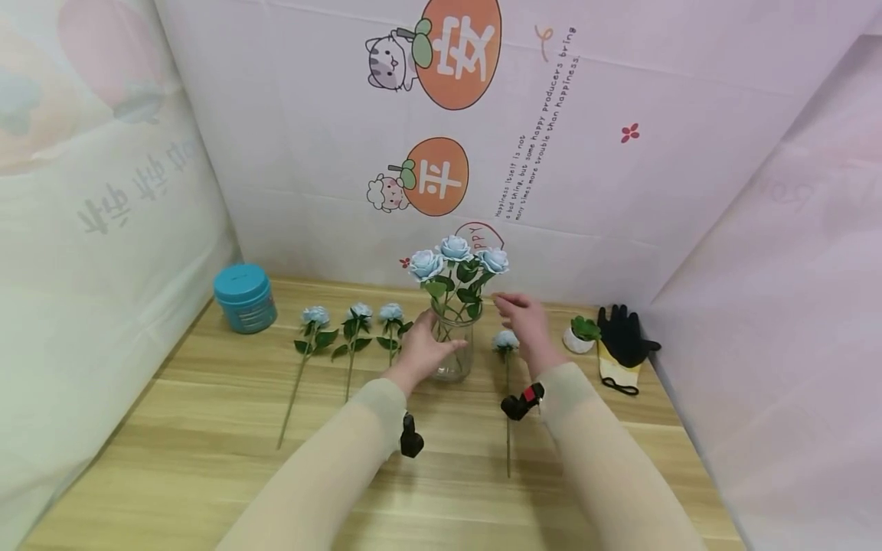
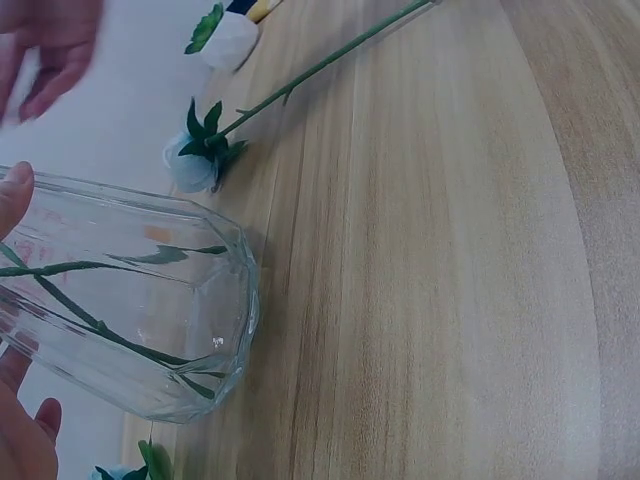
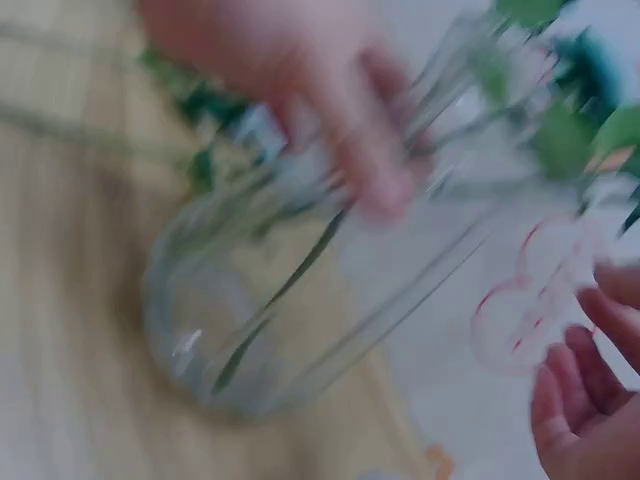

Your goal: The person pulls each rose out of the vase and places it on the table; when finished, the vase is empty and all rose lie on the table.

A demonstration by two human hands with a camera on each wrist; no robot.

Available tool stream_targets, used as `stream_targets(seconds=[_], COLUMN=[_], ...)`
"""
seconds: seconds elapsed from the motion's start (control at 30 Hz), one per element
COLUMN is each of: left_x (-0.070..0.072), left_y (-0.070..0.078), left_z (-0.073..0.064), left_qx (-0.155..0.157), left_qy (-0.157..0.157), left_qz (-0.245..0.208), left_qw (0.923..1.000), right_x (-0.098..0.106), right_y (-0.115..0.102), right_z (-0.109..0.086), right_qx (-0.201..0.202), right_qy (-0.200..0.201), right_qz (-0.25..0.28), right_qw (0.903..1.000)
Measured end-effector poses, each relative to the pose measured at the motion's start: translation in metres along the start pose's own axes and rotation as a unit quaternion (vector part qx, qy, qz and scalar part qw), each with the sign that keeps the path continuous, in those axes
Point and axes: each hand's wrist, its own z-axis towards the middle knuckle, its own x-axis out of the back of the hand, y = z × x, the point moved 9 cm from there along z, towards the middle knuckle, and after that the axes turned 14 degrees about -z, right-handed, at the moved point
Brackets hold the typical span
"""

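A clear glass vase (image 1: 452, 360) stands on the table with three pale blue artificial roses (image 1: 455, 249) in it, their green stems (image 2: 100, 325) crossing inside the glass. My left hand (image 1: 423, 352) grips the vase from its left side, thumb across the front. To the right of the vase rim, my right hand (image 1: 527, 325) is raised near the leaves, its fingers loosely bent and apparently holding nothing. One more blue rose (image 1: 506, 342) lies below that hand, stem toward me. Left of the vase lie three others, the outermost rose (image 1: 315, 316) among them.
A blue lidded tub (image 1: 244, 298) stands at the back left of the wooden table (image 1: 220, 459). At the right are a small potted plant (image 1: 582, 334) and a black and yellow glove (image 1: 622, 348). A printed white cloth (image 1: 310, 153) hangs behind.
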Motion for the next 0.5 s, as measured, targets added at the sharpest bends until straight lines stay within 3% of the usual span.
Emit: stream_targets(seconds=[0.1, 0.2, 0.5], left_x=[0.0, -0.001, -0.001], left_y=[0.0, -0.001, 0.001], left_z=[0.001, 0.001, 0.0], left_qx=[0.001, 0.003, -0.004], left_qy=[-0.002, -0.002, -0.003], left_qz=[-0.001, -0.002, -0.004], left_qw=[1.0, 1.0, 1.0], right_x=[-0.011, -0.021, -0.039], right_y=[-0.025, -0.031, -0.039], right_z=[0.0, -0.001, -0.002], right_qx=[0.022, 0.015, 0.032], right_qy=[-0.06, -0.103, -0.138], right_qz=[0.023, 0.035, 0.053], right_qw=[0.9977, 0.994, 0.9885])
